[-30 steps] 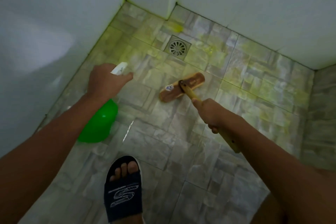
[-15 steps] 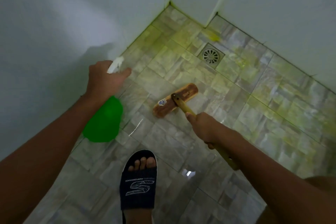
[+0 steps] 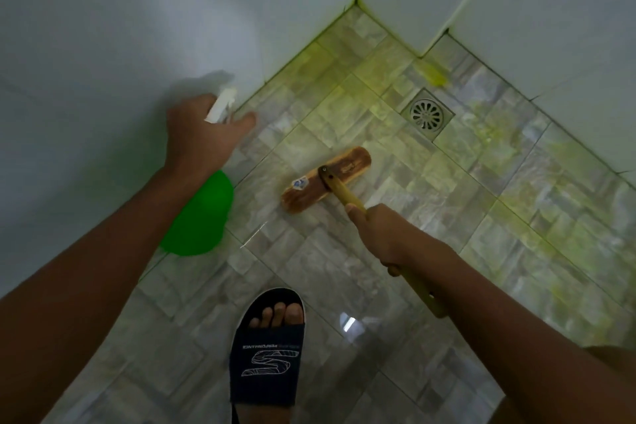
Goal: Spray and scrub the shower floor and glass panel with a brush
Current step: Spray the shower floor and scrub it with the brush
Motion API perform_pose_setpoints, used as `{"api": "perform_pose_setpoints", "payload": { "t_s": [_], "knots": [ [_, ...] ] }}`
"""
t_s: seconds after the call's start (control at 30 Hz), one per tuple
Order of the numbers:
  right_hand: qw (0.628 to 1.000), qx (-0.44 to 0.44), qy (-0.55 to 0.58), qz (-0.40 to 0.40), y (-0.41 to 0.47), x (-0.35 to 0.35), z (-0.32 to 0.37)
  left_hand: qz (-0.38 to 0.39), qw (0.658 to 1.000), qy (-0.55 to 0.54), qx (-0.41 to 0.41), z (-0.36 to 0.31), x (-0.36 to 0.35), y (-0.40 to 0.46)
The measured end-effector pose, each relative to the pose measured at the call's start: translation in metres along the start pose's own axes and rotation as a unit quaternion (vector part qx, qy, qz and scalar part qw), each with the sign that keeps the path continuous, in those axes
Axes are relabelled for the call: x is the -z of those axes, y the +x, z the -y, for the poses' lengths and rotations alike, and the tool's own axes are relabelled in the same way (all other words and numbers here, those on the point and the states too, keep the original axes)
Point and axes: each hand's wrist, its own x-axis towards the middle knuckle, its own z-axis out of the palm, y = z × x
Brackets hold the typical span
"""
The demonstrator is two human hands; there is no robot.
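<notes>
My left hand grips a green spray bottle by its white trigger head, nozzle aimed at the foot of the pale left wall. My right hand is closed around the yellow handle of a wooden scrub brush, whose head rests flat on the grey tiled shower floor. Yellow-green cleaner streaks cover the floor tiles toward the far corner and the right side.
A round metal drain sits in the floor beyond the brush. White tiled walls close the far corner and right side. My foot in a dark slide sandal stands on the tiles near the bottom.
The view has swung left, so the drain and corner now sit further right. The brush head has slid nearer the left wall, and my foot has stepped forward. Both grips are unchanged.
</notes>
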Motion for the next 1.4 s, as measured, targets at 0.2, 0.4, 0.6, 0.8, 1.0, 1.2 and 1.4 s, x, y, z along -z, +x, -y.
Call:
{"api": "perform_pose_setpoints", "payload": {
  "t_s": [0.2, 0.4, 0.6, 0.8, 1.0, 1.2, 1.4],
  "knots": [
    [0.995, 0.078, -0.053, -0.018, 0.039, 0.019, 0.091, -0.045, 0.997, -0.048, -0.04, -0.013, 0.0, 0.013],
    [0.998, 0.059, 0.005, 0.006, 0.083, 0.071, 0.144, -0.042, 0.996, -0.034, -0.067, -0.02, 0.001, 0.02],
    [0.994, 0.045, -0.095, 0.014, 0.063, 0.064, 0.076, -0.039, 0.996, -0.024, -0.08, -0.015, 0.011, 0.02],
    [0.93, 0.226, -0.289, 0.01, 0.06, 0.036, 0.07, -0.016, 0.997, -0.032, -0.064, -0.001, 0.017, 0.017],
    [0.918, 0.241, -0.292, -0.119, 0.12, 0.075, 0.127, -0.008, 0.998, -0.056, -0.04, 0.007, 0.015, 0.018],
    [0.926, 0.178, -0.287, -0.168, 0.141, 0.127, 0.135, 0.032, 0.998, -0.061, -0.012, -0.006, -0.006, 0.027],
    [0.941, 0.131, -0.252, -0.184, 0.156, 0.148, 0.116, 0.052, 0.996, -0.055, -0.045, -0.024, -0.024, 0.04]
  ]
}}
